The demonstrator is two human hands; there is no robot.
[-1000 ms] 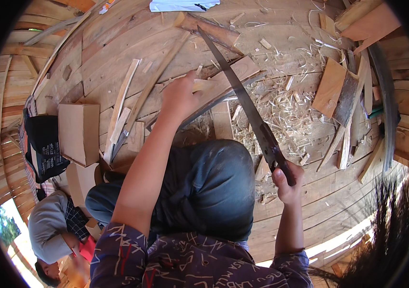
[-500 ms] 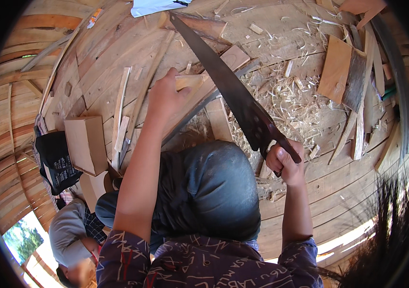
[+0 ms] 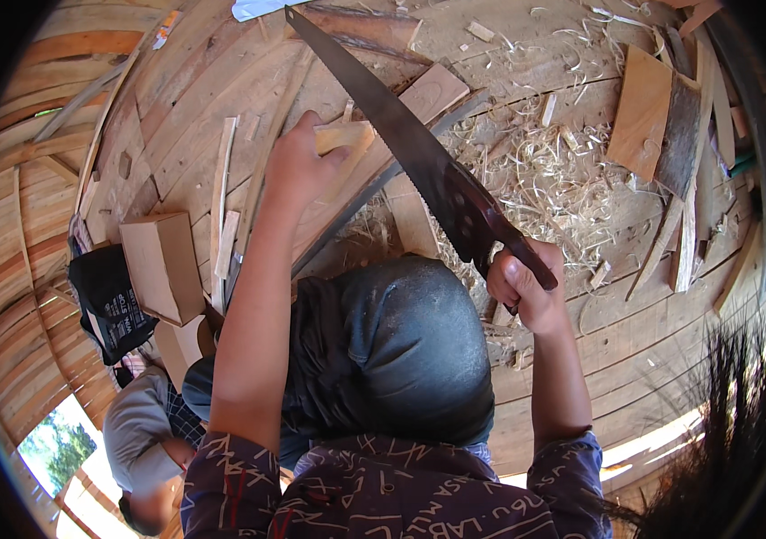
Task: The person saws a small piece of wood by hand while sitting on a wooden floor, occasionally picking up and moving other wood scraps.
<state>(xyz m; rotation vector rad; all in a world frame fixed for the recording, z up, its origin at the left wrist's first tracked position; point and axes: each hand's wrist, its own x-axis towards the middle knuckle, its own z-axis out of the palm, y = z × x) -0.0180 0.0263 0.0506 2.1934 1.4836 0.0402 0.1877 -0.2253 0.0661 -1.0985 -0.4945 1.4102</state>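
My right hand (image 3: 531, 286) is wrapped round the dark handle of a handsaw (image 3: 392, 112). Its long blade slants away to the far left, toothed edge facing left, and crosses over a wooden board (image 3: 432, 94). My left hand (image 3: 298, 166) grips a short pale block of wood (image 3: 344, 136) lying on that board, thumb on the near side and fingers round its left end. The blade passes close by the block's right end; whether the teeth touch it I cannot tell. My bent knee (image 3: 419, 337), in dark trousers, is close to the near end of the board.
Curled shavings (image 3: 545, 180) cover the plank floor to the right. Offcuts and a flat board (image 3: 642, 112) lie at the far right. On the left stand a cardboard box (image 3: 163, 269) and a black bag (image 3: 109, 292). Another person (image 3: 145, 427) is at the lower left.
The handsaw and my right hand have shifted slightly up and to the left. My left hand still holds the block. The whole view has also shifted a little.
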